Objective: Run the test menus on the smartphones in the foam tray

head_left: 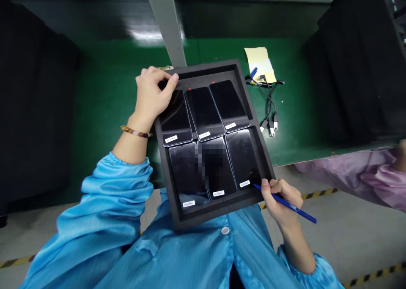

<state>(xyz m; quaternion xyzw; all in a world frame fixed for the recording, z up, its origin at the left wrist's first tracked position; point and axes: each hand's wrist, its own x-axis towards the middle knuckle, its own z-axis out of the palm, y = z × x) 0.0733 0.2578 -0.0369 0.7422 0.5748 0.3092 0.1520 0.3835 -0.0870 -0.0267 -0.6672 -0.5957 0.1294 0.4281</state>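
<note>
A black foam tray (pixel 222 213) with several dark smartphones (pixel 204 111) in two rows rests partly on the green table edge, close to my body. Each phone has a small white label near its lower end. My left hand (pixel 154 88) grips the tray's far left rim, its thumb over the corner and its fingers partly hidden. A blue pen (pixel 294 208) is held in my right hand (pixel 283 198) at the tray's near right corner. The pen's tip points at the lower end of the near right phone (pixel 243 160).
Yellow paper (pixel 261 63) lies on the green table (pixel 294 111), beside a bundle of black USB cables (pixel 269 101) and pens. A metal post (pixel 168 27) rises behind the tray. Black curtains (pixel 34 99) hang at both sides. Another person's pink sleeve (pixel 355 175) shows at right.
</note>
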